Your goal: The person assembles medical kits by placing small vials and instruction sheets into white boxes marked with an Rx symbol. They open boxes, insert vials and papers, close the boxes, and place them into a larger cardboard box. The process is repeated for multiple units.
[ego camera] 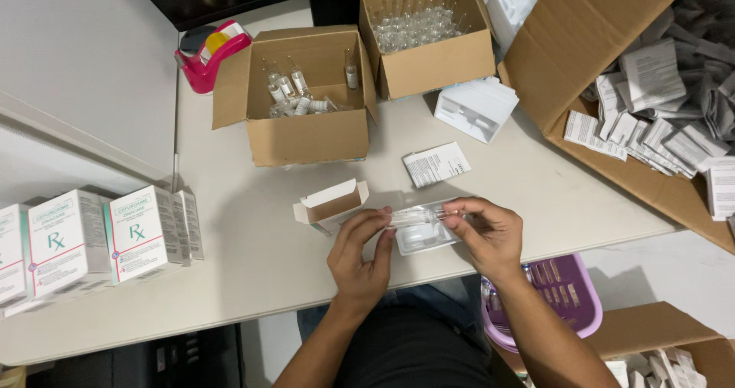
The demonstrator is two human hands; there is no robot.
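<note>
The glass ampoule [417,217] lies horizontal between both hands, just above the clear plastic tray [425,235] at the near edge of the white table [253,242]. Judgement: the lift is best done with light, even pressure at both ends, keeping the ampoule level and low over the tray, since the slim neck is likely the weak point.

The left hand [360,254] is partly closed, thumb and fingertips pinching the ampoule's left end. The right hand [486,231] is likewise curled, fingertips gripping the right end; neither hand is clenched nor fully spread.

Just left of the tray, an opened small carton [331,204] lies on its side, flap out. A folded leaflet [436,163] lies beyond it, apart from the tray. At the left edge stand sealed white medicine boxes [99,239].

Farther back, an open cardboard box [302,97] holds a few vials, some tipped over; a second cardboard box [425,32] is packed with upright ampoules. White empty trays [476,106] rest beside it. A large carton [651,104] at right holds many leaflets. A pink tape dispenser [210,55] sits far left. A purple basket [559,292] sits below the table's edge.
</note>
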